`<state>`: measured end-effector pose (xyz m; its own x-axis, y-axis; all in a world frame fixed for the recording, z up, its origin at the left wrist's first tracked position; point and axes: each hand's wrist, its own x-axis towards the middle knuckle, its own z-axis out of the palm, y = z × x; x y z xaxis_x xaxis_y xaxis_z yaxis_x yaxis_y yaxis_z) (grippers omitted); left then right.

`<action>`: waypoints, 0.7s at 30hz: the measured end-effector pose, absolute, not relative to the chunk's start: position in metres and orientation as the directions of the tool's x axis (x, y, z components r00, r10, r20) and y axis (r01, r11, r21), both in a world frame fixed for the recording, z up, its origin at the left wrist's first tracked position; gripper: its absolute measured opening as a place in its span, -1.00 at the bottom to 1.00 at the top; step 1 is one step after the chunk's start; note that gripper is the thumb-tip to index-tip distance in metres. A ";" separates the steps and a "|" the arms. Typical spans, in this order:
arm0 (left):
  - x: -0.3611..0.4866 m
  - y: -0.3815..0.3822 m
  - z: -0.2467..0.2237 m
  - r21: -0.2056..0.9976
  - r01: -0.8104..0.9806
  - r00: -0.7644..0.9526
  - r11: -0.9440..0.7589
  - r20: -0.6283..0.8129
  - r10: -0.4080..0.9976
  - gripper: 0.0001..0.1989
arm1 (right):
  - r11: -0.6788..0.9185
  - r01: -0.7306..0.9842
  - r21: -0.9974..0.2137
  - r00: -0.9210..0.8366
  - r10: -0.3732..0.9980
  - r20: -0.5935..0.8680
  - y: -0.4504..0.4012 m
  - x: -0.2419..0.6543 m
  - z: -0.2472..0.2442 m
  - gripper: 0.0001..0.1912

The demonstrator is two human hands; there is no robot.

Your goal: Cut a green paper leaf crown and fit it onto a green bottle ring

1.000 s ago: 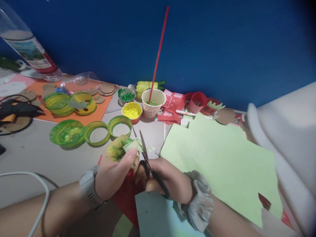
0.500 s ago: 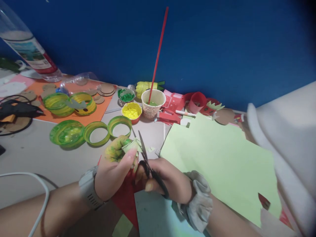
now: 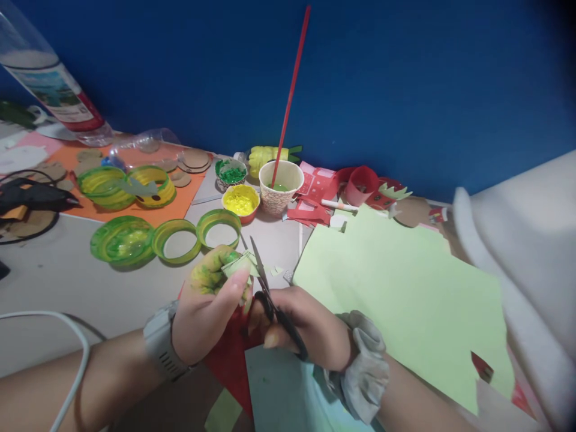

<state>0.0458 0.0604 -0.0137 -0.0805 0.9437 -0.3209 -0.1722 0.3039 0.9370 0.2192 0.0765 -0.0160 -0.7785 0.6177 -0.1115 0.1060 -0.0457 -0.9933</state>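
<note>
My left hand (image 3: 211,306), smeared with green and yellow paint, pinches a small folded piece of light green paper (image 3: 238,265) between thumb and fingers. A pair of scissors (image 3: 264,277) with black handles is in my right hand (image 3: 306,324), fingers through the loops. The blades are parted and point away from me, right at the edge of the green piece. Small green scraps (image 3: 275,270) lie just beyond the blades. A large sheet of light green paper (image 3: 405,300) spreads to the right of my right hand. Red paper (image 3: 234,354) lies beneath my hands.
Green-yellow plastic rings (image 3: 176,241) and a green plastic dish (image 3: 122,240) stand at left. Behind are a yellow paint cup (image 3: 241,201), a green paint cup (image 3: 231,174) and a paper cup (image 3: 279,201) with a tall red stick (image 3: 292,90). A glue gun (image 3: 36,198) and bottle (image 3: 58,96) stand far left.
Almost nothing differs. The view has shifted very slightly; both hands keep the same grip on the paper and the scissors, and the blades stay parted.
</note>
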 end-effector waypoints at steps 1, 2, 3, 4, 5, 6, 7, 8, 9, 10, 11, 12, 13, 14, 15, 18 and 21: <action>0.045 0.060 -0.014 0.936 -0.171 -0.057 0.309 -0.322 0.945 -0.77 | -0.041 0.111 -0.993 -0.776 0.621 -0.113 0.076 0.219 -0.016 -0.39; 0.045 0.060 -0.013 0.935 -0.169 -0.037 0.311 -0.321 0.946 -0.77 | -0.035 0.117 -0.992 -0.775 0.621 -0.114 0.076 0.219 -0.016 -0.37; 0.045 0.060 -0.012 0.939 -0.164 -0.027 0.303 -0.311 0.950 -0.77 | -0.030 0.124 -0.992 -0.772 0.625 -0.115 0.076 0.219 -0.015 -0.35; 0.045 0.059 -0.012 0.945 -0.158 -0.028 0.285 -0.293 0.956 -0.77 | -0.027 0.132 -0.991 -0.770 0.626 -0.119 0.076 0.218 -0.015 -0.35; 0.045 0.060 -0.011 0.952 -0.151 -0.038 0.265 -0.273 0.961 -0.78 | -0.026 0.141 -0.990 -0.768 0.628 -0.126 0.076 0.218 -0.015 -0.35; 0.046 0.060 -0.010 0.960 -0.144 -0.049 0.242 -0.251 0.967 -0.78 | -0.027 0.152 -0.988 -0.764 0.630 -0.135 0.076 0.218 -0.014 -0.36; 0.046 0.060 -0.010 0.964 -0.140 -0.053 0.226 -0.236 0.970 -0.79 | -0.033 0.161 -0.986 -0.762 0.632 -0.145 0.076 0.217 -0.014 -0.37; 0.046 0.060 -0.010 0.964 -0.140 -0.046 0.225 -0.233 0.971 -0.78 | -0.038 0.164 -0.986 -0.761 0.631 -0.151 0.076 0.217 -0.014 -0.38; 0.046 0.060 -0.011 0.961 -0.147 -0.031 0.233 -0.240 0.970 -0.78 | -0.043 0.162 -0.986 -0.760 0.631 -0.153 0.076 0.217 -0.013 -0.39; 0.046 0.061 -0.012 0.958 -0.153 -0.018 0.243 -0.248 0.969 -0.77 | -0.043 0.158 -0.987 -0.764 0.628 -0.150 0.076 0.217 -0.013 -0.39; 0.046 0.060 -0.013 0.956 -0.156 -0.011 0.247 -0.252 0.968 -0.76 | -0.040 0.156 -0.987 -0.766 0.626 -0.146 0.076 0.217 -0.014 -0.38; 0.046 0.060 -0.013 0.958 -0.152 -0.012 0.243 -0.247 0.969 -0.76 | -0.031 0.159 -0.987 -0.767 0.625 -0.143 0.076 0.217 -0.014 -0.37; 0.046 0.060 -0.013 0.962 -0.143 -0.023 0.232 -0.237 0.971 -0.76 | -0.017 0.168 -0.986 -0.768 0.624 -0.142 0.076 0.218 -0.015 -0.35; 0.047 0.059 -0.012 0.968 -0.132 -0.036 0.215 -0.221 0.975 -0.76 | -0.005 0.181 -0.984 -0.766 0.627 -0.144 0.076 0.218 -0.015 -0.33; 0.048 0.058 -0.010 0.973 -0.122 -0.051 0.196 -0.203 0.978 -0.77 | 0.005 0.189 -0.982 -0.764 0.629 -0.144 0.076 0.218 -0.016 -0.32; 0.049 0.057 -0.007 0.974 -0.111 -0.073 0.197 -0.206 0.976 -0.82 | 0.012 0.177 -0.984 -0.769 0.625 -0.131 0.076 0.219 -0.017 -0.33; 0.048 0.058 -0.007 0.964 -0.109 -0.060 0.244 -0.251 0.966 -0.82 | -0.012 0.152 -0.988 -0.773 0.621 -0.127 0.076 0.218 -0.017 -0.38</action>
